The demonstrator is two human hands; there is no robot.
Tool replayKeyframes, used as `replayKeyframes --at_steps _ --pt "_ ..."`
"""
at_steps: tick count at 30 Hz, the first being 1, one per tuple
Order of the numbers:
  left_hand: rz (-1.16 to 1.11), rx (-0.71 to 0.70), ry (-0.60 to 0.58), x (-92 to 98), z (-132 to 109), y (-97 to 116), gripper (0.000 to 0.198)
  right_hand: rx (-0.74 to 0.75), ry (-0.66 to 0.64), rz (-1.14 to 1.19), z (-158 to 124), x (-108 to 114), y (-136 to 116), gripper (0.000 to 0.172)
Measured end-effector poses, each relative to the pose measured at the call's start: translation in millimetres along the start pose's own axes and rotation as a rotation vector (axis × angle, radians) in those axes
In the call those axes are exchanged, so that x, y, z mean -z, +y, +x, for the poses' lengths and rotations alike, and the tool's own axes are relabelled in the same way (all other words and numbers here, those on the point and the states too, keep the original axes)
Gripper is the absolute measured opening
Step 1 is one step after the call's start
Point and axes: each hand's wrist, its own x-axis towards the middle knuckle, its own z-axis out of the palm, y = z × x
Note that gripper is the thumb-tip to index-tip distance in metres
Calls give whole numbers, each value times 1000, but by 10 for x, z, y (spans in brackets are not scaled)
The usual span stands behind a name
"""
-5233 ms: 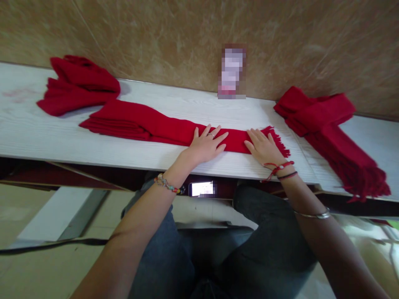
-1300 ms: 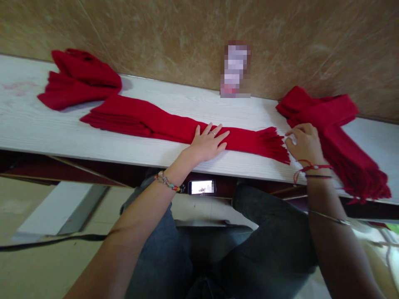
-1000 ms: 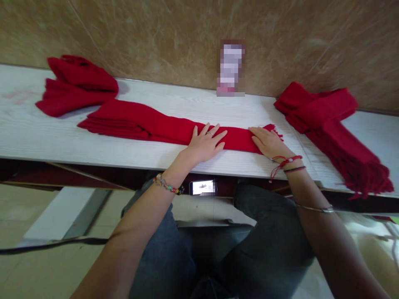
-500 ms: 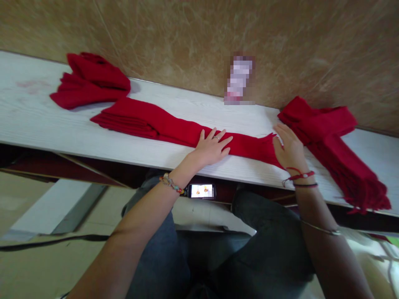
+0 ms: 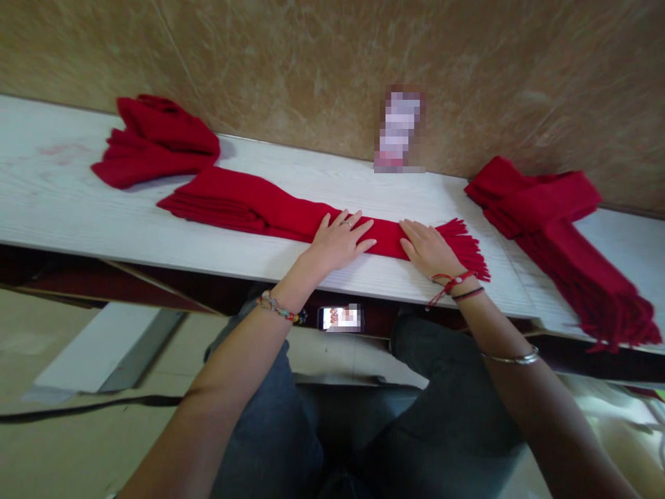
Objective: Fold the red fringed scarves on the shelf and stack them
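A red fringed scarf point(image 5: 291, 215) lies lengthwise on the white wood-grain table point(image 5: 332, 166). Its left part is folded in several layers, and its fringe spreads out at the right end. My left hand point(image 5: 340, 239) rests flat on the scarf's middle with fingers spread. Just left of the fringe, my right hand point(image 5: 429, 249) lies on the scarf, palm down, fingers stretched out. Neither hand grips the cloth; the palms hide the parts beneath them.
Bunched red cloth point(image 5: 156, 145) sits at the back left, touching the scarf's folded end. Another red scarf point(image 5: 555, 242), folded across itself, lies at the right with its fringe at the front edge. A lit phone point(image 5: 340, 319) is below the table edge. Behind stands a brown marbled wall point(image 5: 291, 76).
My right hand has moved left from the scarf's fringe onto its flat part, leaving the fringe spread out and visible. My left hand has shifted slightly left, still flat.
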Motion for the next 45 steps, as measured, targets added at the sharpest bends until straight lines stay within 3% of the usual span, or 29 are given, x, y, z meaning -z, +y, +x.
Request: replayKeyframes --at_steps 4,8,13,16,19,22,24,32,37,40,42,45 --pt "20 39 -1 22 -70 -136 53 5 20 -4 -66 -42 157 49" --pt "58 72 14 19 -169 -268 52 14 22 2 -177 -66 474 48" --pt "120 2 134 13 -224 -308 48 -70 -18 -24 -301 -23 800 44" --pt "118 -41 221 69 -219 -316 42 -119 74 -30 -239 54 656 42" --pt "101 21 310 126 -223 -393 41 -42 177 47 -87 123 298 42" --pt "118 61 308 131 -247 -504 42 176 85 119 47 149 -12 44" --pt "142 27 255 116 -269 -562 43 290 8 143 82 146 -88 44" --pt "140 -27 180 186 -290 -694 41 304 -11 122 -114 139 125 44" --pt "166 -48 289 295 -344 -682 43 218 107 171 -164 166 169 45" --pt "135 -66 169 276 -379 -627 43 225 135 185 -154 148 246 44" --pt "141 -79 52 226 -389 -591 45 284 65 180 -157 116 299 44" --pt "214 -89 5 151 -393 -559 48 317 -7 170 -183 72 340 48"
